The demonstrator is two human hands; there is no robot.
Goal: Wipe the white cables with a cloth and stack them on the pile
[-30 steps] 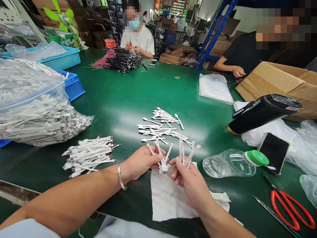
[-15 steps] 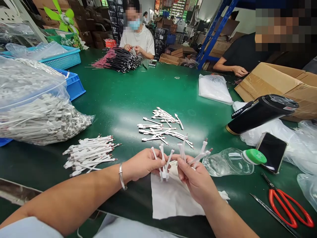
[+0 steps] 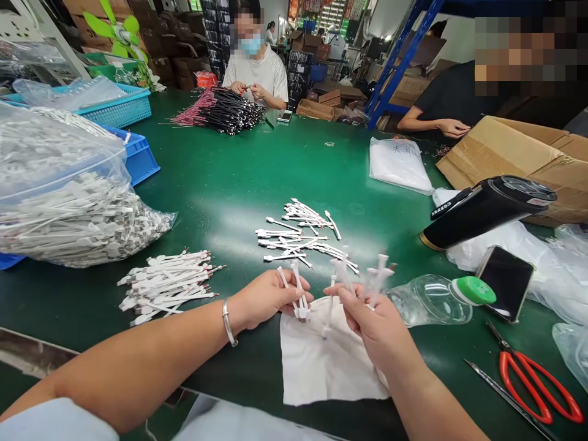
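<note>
Ceiling lighting is throwing a pale glare across the green counter (image 3: 220, 202), while the wide-angle lens is stretching and curving the frame edges.

red-handled scissors (image 3: 537, 389) | plastic water bottle (image 3: 429, 300) | black smartphone (image 3: 505, 283) | black coffee tumbler (image 3: 487, 211) | cardboard box (image 3: 514, 153)

Counter (image 3: 239, 184) carries everything; plastic bag of cables (image 3: 59, 208) at far left, plastic crate (image 3: 142, 160) behind it; loose cable pile (image 3: 165, 286) just right of the bag; left hand (image 3: 269, 300) and right hand (image 3: 379, 334) above a paper towel (image 3: 321, 364), held cables (image 3: 298, 297) between fingers; second cable pile (image 3: 298, 236) ahead; plastic bottle (image 3: 432, 300) right, phone (image 3: 505, 283) beyond it; scissors (image 3: 537, 392) nearer; tumbler (image 3: 482, 211) behind; cardboard box (image 3: 519, 159) behind that.
</note>
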